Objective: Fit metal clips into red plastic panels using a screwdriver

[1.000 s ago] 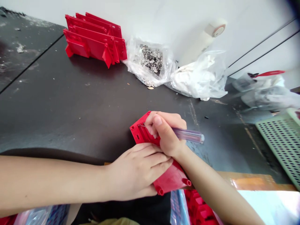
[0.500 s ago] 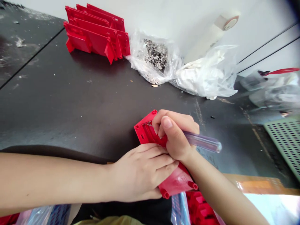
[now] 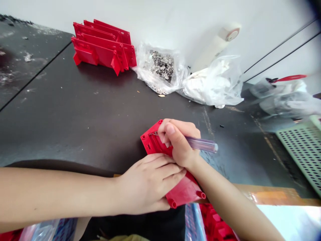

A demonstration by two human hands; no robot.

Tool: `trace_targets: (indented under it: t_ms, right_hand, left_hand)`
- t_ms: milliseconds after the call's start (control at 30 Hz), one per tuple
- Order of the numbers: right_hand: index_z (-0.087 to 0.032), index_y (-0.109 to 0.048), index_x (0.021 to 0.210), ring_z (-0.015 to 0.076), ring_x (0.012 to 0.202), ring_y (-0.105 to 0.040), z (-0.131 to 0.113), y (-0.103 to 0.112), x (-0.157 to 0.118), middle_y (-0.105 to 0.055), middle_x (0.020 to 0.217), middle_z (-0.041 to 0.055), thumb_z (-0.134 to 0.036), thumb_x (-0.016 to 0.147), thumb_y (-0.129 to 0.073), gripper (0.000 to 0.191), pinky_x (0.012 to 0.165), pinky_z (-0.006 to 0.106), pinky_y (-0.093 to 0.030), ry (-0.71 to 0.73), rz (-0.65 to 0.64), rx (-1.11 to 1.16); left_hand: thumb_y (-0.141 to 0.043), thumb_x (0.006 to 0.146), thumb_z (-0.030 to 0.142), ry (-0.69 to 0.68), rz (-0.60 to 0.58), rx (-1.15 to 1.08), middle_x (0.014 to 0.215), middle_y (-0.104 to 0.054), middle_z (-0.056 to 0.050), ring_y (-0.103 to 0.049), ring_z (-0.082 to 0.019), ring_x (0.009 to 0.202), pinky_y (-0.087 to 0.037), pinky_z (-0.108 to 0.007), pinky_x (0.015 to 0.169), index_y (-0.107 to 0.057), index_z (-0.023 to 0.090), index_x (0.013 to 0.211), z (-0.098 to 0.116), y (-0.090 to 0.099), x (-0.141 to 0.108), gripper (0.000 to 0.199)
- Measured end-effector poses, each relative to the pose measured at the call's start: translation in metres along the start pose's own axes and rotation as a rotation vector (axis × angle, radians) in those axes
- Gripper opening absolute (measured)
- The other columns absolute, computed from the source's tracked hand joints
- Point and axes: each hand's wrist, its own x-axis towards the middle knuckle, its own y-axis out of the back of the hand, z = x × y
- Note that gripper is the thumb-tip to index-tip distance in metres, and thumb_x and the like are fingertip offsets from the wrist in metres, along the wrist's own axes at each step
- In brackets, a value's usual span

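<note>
A red plastic panel [image 3: 187,190] with round posts at its corners lies slanted at the near edge of the dark table. Across its middle rests my left hand [image 3: 152,182], fingers extended over the surface and the thumb near its lower edge, gripping it. My right hand [image 3: 179,140] is closed around a slim tool with a clear purple handle [image 3: 203,144]. Its thin metal tip points into a recess at the panel's upper left end. My right fingers partly hide the tip and whatever it touches there.
Several red panels [image 3: 100,50] stand on edge at the back left. Beside them are a plastic bag of small metal pieces [image 3: 163,65] and a bag of white pieces [image 3: 213,83]. A green perforated basket [image 3: 301,147] sits at right. More red parts [image 3: 217,224] lie below the table edge.
The camera view has shifted slightly. My right hand and the tool have moved a little left, and the handle appears shorter. My left hand still presses on the red panel.
</note>
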Motion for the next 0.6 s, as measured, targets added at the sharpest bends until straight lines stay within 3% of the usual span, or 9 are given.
trace_targets:
  t_ms: [167, 333, 600]
  right_hand:
    - [-0.018, -0.037, 0.055, 0.0072, 0.048, -0.036, -0.004, 0.001, 0.001, -0.037, 0.052, -0.0033, -0.038, 0.099, -0.045, 0.050, 0.046, 0.027, -0.027, 0.006, 0.033, -0.006]
    - [-0.017, -0.039, 0.056, 0.0055, 0.046, -0.033, -0.013, 0.002, 0.009, -0.037, 0.051, -0.0042, -0.027, 0.099, -0.044, 0.044, 0.046, 0.025, -0.026, 0.107, -0.075, -0.164]
    - [-0.018, -0.026, 0.056, 0.0047, 0.045, -0.024, -0.015, -0.002, 0.020, -0.026, 0.050, -0.0055, -0.021, 0.096, -0.045, 0.045, 0.045, 0.024, -0.023, 0.203, -0.153, -0.139]
  left_hand:
    - [-0.062, 0.090, 0.033, -0.014, 0.003, 0.009, 0.118, -0.069, -0.009, -0.057, -0.022, 0.116, -0.036, -0.033, 0.114, -0.059, 0.006, 0.126, 0.000, 0.000, 0.000, 0.045]
    - [-0.062, 0.090, 0.034, -0.015, -0.001, 0.016, 0.120, -0.069, -0.008, -0.055, -0.023, 0.117, -0.034, -0.033, 0.115, -0.057, 0.006, 0.127, 0.000, -0.001, 0.001, 0.047]
    - [-0.062, 0.090, 0.035, 0.001, -0.007, 0.033, 0.119, -0.070, -0.007, -0.055, -0.023, 0.118, -0.035, -0.033, 0.114, -0.059, 0.006, 0.126, 0.002, 0.001, 0.001, 0.045]
